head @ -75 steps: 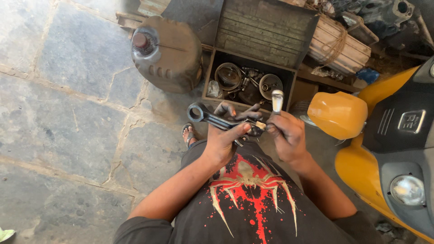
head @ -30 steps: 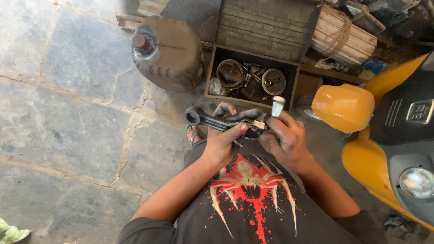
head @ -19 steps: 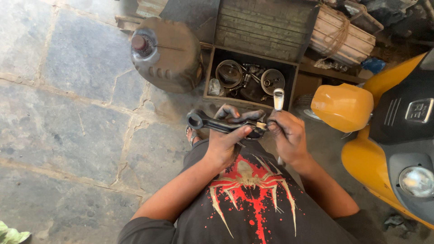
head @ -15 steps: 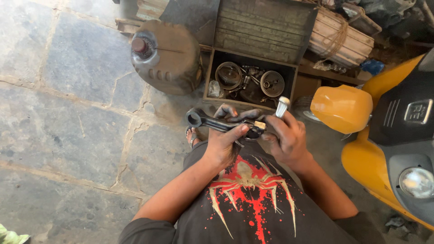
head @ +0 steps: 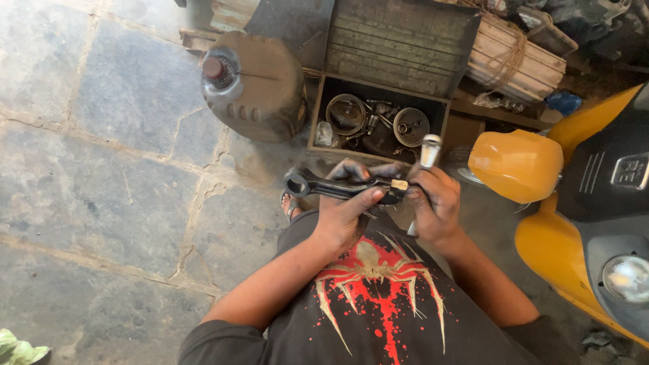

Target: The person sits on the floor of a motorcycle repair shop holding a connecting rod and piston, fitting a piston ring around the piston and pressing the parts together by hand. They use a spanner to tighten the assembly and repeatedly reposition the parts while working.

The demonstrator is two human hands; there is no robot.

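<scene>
Grease on my left hand (head: 345, 220), tight around the black rod (head: 334, 188), could let it slip while my right hand (head: 433, 206) grips the silver tool (head: 428, 150).

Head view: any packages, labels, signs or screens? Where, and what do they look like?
Badge: on the dark panel of the yellow scooter, right edge; small, pale, raised.
Jerrycan: on the stone floor, top centre; squat, grimy brown, reddish cap, no label visible.
Shirt print: bottom centre; red and cream splatter graphic.
No screens or signs.
</scene>
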